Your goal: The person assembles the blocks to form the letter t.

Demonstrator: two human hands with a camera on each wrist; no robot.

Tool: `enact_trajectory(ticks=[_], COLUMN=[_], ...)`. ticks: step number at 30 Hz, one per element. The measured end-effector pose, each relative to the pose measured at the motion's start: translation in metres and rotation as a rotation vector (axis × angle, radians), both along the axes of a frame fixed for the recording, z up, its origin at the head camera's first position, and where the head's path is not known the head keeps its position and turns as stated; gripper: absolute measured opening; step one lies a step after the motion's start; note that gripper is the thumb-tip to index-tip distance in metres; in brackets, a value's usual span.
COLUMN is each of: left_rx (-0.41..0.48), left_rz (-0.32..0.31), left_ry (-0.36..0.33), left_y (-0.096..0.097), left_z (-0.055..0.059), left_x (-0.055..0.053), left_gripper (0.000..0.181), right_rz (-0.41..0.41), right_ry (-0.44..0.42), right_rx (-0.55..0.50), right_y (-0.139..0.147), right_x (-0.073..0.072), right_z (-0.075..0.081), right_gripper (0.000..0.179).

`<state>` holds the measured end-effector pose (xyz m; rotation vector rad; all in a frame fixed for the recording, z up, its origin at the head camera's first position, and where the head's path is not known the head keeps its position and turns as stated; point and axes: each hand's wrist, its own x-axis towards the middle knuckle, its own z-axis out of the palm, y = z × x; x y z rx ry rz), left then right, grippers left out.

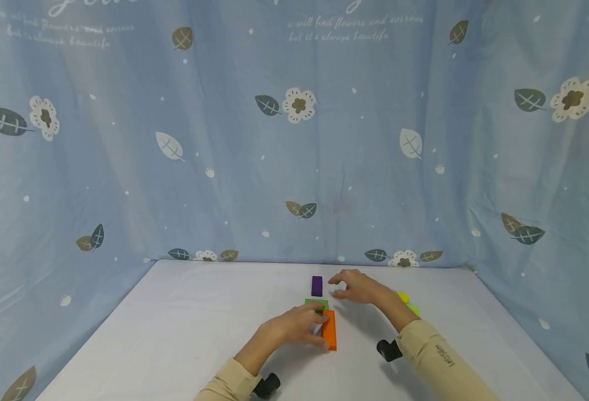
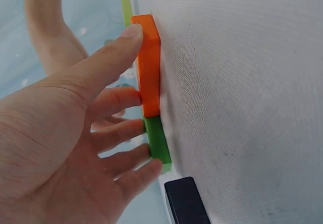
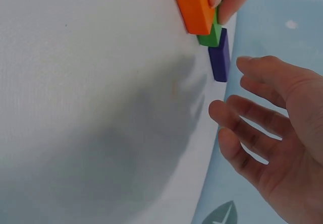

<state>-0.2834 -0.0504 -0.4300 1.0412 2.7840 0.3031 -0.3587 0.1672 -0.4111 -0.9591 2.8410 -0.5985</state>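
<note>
My left hand (image 1: 296, 327) lies along the left side of an orange block (image 1: 330, 331). Its thumb touches the near end, and the index fingertip rests farther up the same side. In the left wrist view, the other fingertips are right at a green block (image 2: 158, 141) that sits against the orange one. Just beyond the green block stands a small purple block (image 1: 316, 286). My right hand (image 1: 356, 287) hovers to the right of the purple block, fingers spread and loosely bent, with nothing in them.
Behind the right forearm, a yellow block (image 1: 403, 297) and a lime block (image 1: 414, 309) lie partly hidden. A dark block (image 2: 186, 201) shows low in the left wrist view. The white table (image 1: 174, 334) ends at a blue patterned curtain (image 1: 224, 167) behind and at both sides.
</note>
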Motion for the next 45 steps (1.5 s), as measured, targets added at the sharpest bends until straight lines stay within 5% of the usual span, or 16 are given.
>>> enact_trajectory(ticks=[24, 30, 45], left_rx=[0.010, 0.022, 0.021], left_rz=[-0.006, -0.006, -0.001], left_ry=[0.010, -0.004, -0.005], left_y=[0.000, 0.001, 0.000], left_z=[-0.003, -0.002, -0.001], left_x=[-0.004, -0.003, -0.002], left_gripper=[0.067, 0.067, 0.067], right_rz=[-0.090, -0.049, -0.025], right_ry=[-0.014, 0.063, 0.072], right_rx=[-0.090, -0.068, -0.038], right_y=[-0.023, -0.027, -0.031], right_x=[-0.022, -0.027, -0.028], right_z=[-0.018, -0.021, -0.025], right_gripper=[0.041, 0.039, 0.042])
